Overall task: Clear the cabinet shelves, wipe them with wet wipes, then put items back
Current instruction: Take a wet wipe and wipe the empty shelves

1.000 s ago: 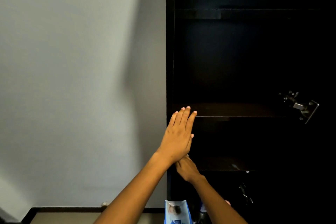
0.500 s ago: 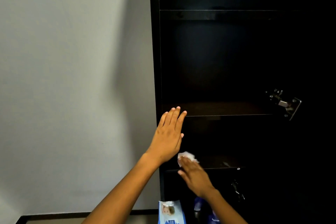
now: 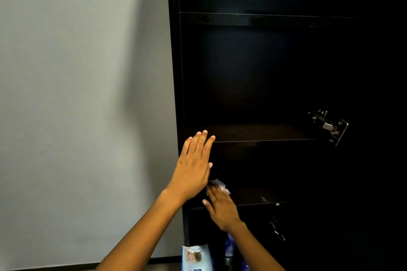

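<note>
A tall dark cabinet [image 3: 275,20] stands open with bare shelves. My left hand [image 3: 193,165] lies flat with fingers together against the cabinet's left front edge, at the height of the middle shelf [image 3: 264,133]. Below it, my right hand [image 3: 220,204] presses a white wet wipe [image 3: 219,183] onto the left end of the lower shelf [image 3: 259,199]. Most of the wipe is hidden under my fingers and behind my left hand.
A pale wall [image 3: 83,94] fills the left half. A blue wet-wipe pack [image 3: 197,257] stands at the cabinet's foot, with a purple bottle [image 3: 229,246] beside it. Metal door hinges [image 3: 330,125] stick out on the right side.
My right hand came out from behind the left hand with the wipe showing, then slid it back toward the shelf's left end. The left hand stays on the cabinet edge.
</note>
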`<move>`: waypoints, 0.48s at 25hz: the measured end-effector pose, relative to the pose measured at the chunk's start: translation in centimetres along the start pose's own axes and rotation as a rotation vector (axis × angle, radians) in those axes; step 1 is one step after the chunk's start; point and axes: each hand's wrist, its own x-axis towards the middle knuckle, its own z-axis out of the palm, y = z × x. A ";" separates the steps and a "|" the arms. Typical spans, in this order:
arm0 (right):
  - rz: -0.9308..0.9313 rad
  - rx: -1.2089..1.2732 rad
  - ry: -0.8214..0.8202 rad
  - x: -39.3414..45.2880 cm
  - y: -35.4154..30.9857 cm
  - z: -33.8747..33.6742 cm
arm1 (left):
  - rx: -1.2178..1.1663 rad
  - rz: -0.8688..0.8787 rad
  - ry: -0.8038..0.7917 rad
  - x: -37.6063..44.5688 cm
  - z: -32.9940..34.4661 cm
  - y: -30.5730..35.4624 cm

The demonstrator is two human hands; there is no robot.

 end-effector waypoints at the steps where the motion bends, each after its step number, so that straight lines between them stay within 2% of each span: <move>1: -0.015 -0.019 -0.018 0.6 0.7 -0.2 | -0.002 0.003 0.003 0.0 0.0 0.0; 5: 0.086 -0.106 -0.075 0.1 6.0 -0.9 | -0.011 0.012 0.018 -0.1 0.1 -0.1; 9: 0.258 -0.082 0.119 -2.4 8.8 -2.7 | 0.002 0.010 0.017 0.0 0.2 -0.1; 12: 0.247 -0.054 0.007 -3.1 6.0 -1.3 | 0.005 0.009 0.020 0.0 0.5 -0.1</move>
